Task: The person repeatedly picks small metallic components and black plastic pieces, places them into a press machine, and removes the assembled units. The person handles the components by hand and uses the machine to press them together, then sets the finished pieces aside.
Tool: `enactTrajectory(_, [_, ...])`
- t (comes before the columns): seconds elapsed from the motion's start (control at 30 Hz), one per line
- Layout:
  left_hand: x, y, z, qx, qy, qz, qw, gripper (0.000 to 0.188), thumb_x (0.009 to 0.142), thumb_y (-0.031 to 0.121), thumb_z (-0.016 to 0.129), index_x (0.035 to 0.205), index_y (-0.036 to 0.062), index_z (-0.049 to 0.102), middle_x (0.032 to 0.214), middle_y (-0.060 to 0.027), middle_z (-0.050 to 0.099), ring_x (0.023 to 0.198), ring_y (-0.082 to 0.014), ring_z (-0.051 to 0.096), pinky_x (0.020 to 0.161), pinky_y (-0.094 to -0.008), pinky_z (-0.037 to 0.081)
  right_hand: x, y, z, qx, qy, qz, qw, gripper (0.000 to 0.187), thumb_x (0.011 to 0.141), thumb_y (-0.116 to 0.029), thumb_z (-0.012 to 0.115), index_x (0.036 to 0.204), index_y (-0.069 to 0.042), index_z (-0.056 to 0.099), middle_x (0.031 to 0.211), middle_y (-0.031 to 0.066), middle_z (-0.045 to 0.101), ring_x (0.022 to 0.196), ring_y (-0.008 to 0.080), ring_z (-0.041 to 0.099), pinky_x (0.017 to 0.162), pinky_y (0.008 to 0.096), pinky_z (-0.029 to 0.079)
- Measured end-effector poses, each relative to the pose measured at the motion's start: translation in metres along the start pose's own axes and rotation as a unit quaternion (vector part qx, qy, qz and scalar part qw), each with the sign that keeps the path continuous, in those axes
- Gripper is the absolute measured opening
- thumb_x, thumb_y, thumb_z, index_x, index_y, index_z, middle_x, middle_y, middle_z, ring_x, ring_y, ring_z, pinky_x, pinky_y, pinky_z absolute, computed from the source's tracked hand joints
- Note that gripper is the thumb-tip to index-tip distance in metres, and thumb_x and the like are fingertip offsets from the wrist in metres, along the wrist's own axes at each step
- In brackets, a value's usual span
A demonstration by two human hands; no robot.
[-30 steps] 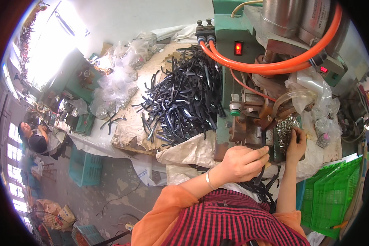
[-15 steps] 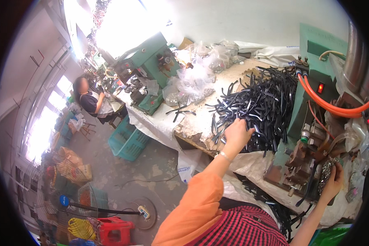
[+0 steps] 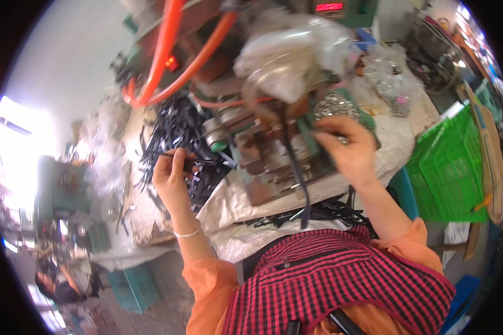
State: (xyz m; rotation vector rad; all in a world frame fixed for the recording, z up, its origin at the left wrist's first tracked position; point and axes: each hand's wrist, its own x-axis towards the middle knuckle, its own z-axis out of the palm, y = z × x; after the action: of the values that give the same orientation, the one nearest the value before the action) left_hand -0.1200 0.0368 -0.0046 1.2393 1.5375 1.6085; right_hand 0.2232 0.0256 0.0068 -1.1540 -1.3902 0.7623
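Observation:
My left hand is closed in a pinch on a dark strip, at the near edge of a heap of black strips. In the middle stands a press machine with a metal fixture. Another black strip hangs from the fixture toward my apron. On the machine's right side my right hand has thumb and fingers drawn together, just below a green tray of small shiny metal parts. Whatever those fingertips hold is too small and blurred to make out.
Orange hoses and a clear plastic bag hang over the machine. More black strips lie below the table edge. A green crate stands at right, a teal basket at lower left. Another person sits far left.
The view has swung right toward the machine. My left hand has come up from the heap with a dark strip. My right hand remains by the metal parts, its fingers now drawn together.

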Motion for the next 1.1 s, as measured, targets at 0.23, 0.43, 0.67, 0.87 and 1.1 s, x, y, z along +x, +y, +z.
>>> enactTrajectory(0.23, [-0.035,-0.009,0.033,-0.043,0.056,0.045,0.997,0.015,0.102,0.013,0.067,0.101,-0.0017,0.068,0.092,-0.0093,0.075,0.07,-0.0117,0.068,0.059,-0.0206,0.049,0.002,0.013,0.045,0.13,0.039,0.006,0.991,0.033,0.086,0.001,0.074,0.117,0.002,0.063,0.106,0.0079,0.072,0.096,0.0136,0.07,0.086,0.0277,0.053])
enactTrajectory(0.43, [-0.06,0.039,0.046,-0.138,0.107,0.144,0.974,0.015,0.105,0.013,0.061,0.101,-0.0011,0.062,0.091,-0.013,0.072,0.065,-0.0148,0.066,0.055,-0.0213,0.049,-0.005,0.016,0.054,0.195,0.081,0.031,0.977,0.038,0.089,0.003,0.072,0.124,0.002,0.058,0.104,0.0061,0.071,0.095,0.0121,0.068,0.087,0.0262,0.052])
enactTrajectory(0.67, [-0.04,0.089,0.079,-0.133,-0.027,0.247,0.959,0.006,0.098,0.0,0.063,0.099,-0.0054,0.062,0.092,-0.0204,0.07,0.066,-0.0205,0.067,0.053,-0.0243,0.055,-0.001,-0.019,0.052,0.28,-0.001,0.104,0.954,0.04,0.092,0.002,0.067,0.129,0.002,0.054,0.102,0.0067,0.071,0.097,0.0111,0.065,0.09,0.0263,0.05])
enactTrajectory(0.87, [-0.058,0.073,0.083,-0.028,-0.087,0.412,0.907,0.013,0.086,-0.001,0.077,0.094,-0.0018,0.067,0.085,-0.0152,0.073,0.072,-0.0251,0.071,0.067,-0.0367,0.061,0.0,0.003,-0.008,-0.106,-0.023,-0.09,0.99,0.037,0.084,-0.006,0.071,0.121,-0.005,0.071,0.122,0.0177,0.069,0.124,0.0333,0.062,0.107,0.0437,0.046])
enactTrajectory(1.1, [-0.086,0.058,0.113,0.204,-0.161,0.579,0.773,0.03,0.074,0.011,0.091,0.098,0.0083,0.073,0.1,-0.0082,0.076,0.058,-0.0146,0.062,0.051,-0.0268,0.047,0.0,0.109,-0.044,-0.424,0.091,-0.122,0.893,0.019,0.079,-0.016,0.079,0.096,-0.009,0.074,0.128,0.0205,0.064,0.13,0.0409,0.055,0.099,0.0491,0.048])
